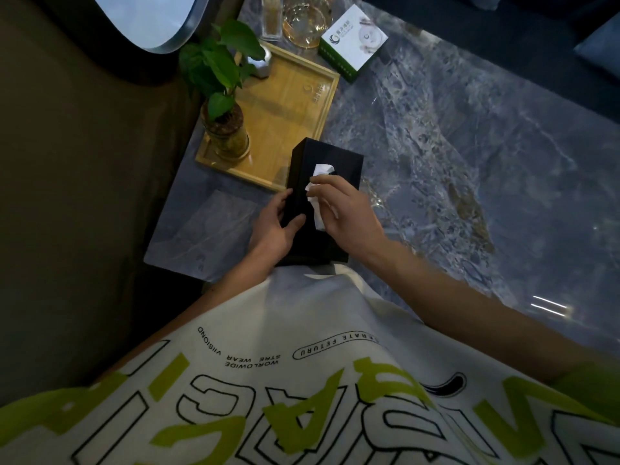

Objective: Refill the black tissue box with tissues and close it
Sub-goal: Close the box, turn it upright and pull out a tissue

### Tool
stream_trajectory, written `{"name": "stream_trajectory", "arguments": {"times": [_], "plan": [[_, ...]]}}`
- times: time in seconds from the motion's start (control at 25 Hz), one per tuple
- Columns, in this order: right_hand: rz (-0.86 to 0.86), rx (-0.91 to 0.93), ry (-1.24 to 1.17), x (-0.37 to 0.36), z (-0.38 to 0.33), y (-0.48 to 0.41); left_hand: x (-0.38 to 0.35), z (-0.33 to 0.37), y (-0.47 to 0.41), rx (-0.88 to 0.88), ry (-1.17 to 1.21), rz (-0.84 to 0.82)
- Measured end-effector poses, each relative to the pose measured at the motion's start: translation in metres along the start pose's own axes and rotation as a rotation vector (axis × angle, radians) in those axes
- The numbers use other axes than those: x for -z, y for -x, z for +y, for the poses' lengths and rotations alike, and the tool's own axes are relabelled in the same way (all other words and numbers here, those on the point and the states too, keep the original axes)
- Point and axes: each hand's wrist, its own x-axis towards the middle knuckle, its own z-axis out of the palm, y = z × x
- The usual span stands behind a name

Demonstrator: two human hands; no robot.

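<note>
Both hands on the black tissue box (330, 156), a white tissue (318, 193) at its top opening

Nearest, the person's white shirt (302, 380) fills the bottom of the view; its print reads upside down, with "WORLDWIDE" and "WEAR" legible among lime-green letters cut off by the frame edge. Beyond it the left hand (273, 226) has its fingers wrapped around the box's left side, thumb on top, while the right hand (349, 209) pinches the tissue between thumb and fingertips. The box stands on the marble-patterned table (453, 162), its near end hidden behind the hands and shirt. Just beside its far left corner lies a wooden tray (295, 105) carrying a potted plant (221, 95); the tray's faint logo is too dim to read. Farther back sit a glass bowl (303, 23) and a white-and-green carton (352, 41) whose lettering is too small to make out
</note>
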Motion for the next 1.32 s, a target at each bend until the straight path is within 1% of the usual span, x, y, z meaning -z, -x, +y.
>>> {"name": "stream_trajectory", "arguments": {"times": [0.12, 0.32, 0.44, 0.6, 0.68, 0.72, 0.8, 0.84, 0.88, 0.92, 0.96, 1.0, 1.04, 1.08, 1.2, 1.32], "plan": [[0.02, 0.003, -0.04, -0.005, -0.004, -0.002, -0.001, 0.002, -0.002, -0.008, -0.019, -0.003], [-0.023, 0.015, -0.084, -0.017, -0.009, -0.002, -0.001, 0.004, -0.002, 0.004, -0.081, 0.028], [-0.012, 0.012, -0.148, -0.017, -0.01, 0.003, -0.001, 0.002, 0.0, -0.013, -0.088, 0.037], [0.017, -0.072, -0.221, -0.011, -0.011, 0.009, -0.001, -0.001, -0.001, 0.0, -0.049, 0.045], [0.112, -0.167, -0.233, -0.006, -0.004, 0.012, 0.0, -0.003, -0.002, 0.008, -0.048, 0.049], [0.182, -0.245, -0.234, -0.002, 0.002, 0.014, 0.0, -0.005, -0.002, 0.008, -0.038, 0.047], [0.32, -0.47, -0.231, 0.002, 0.016, 0.02, 0.002, -0.009, -0.003, 0.007, 0.003, 0.026], [0.35, -0.613, -0.239, 0.002, 0.024, 0.024, 0.003, -0.011, -0.002, 0.006, 0.016, 0.017], [0.328, -0.761, -0.278, 0.002, 0.031, 0.026, 0.003, -0.011, -0.002, 0.006, 0.022, 0.012], [0.264, -0.908, -0.362, 0.001, 0.037, 0.028, 0.004, -0.011, -0.001, 0.003, 0.025, 0.008], [0.181, -1.05, -0.506, 0.0, 0.041, 0.029, 0.005, -0.01, -0.001, -0.002, 0.028, 0.004], [0.108, -1.168, -0.698, -0.001, 0.04, 0.029, 0.006, -0.01, -0.002, -0.006, 0.033, -0.001], [0.06, -1.228, -0.862, -0.002, 0.036, 0.03, 0.007, -0.008, -0.002, -0.009, 0.033, -0.011], [0.036, -1.228, -0.939, -0.003, 0.032, 0.031, 0.008, -0.007, -0.002, -0.007, 0.03, -0.02], [0.012, -1.121, -0.885, -0.005, 0.023, 0.034, 0.014, -0.002, 0.0, -0.002, 0.019, -0.009], [0.023, -1.081, -0.88, -0.007, 0.018, 0.036, 0.022, 0.001, 0.008, 0.005, -0.006, 0.01]]}}
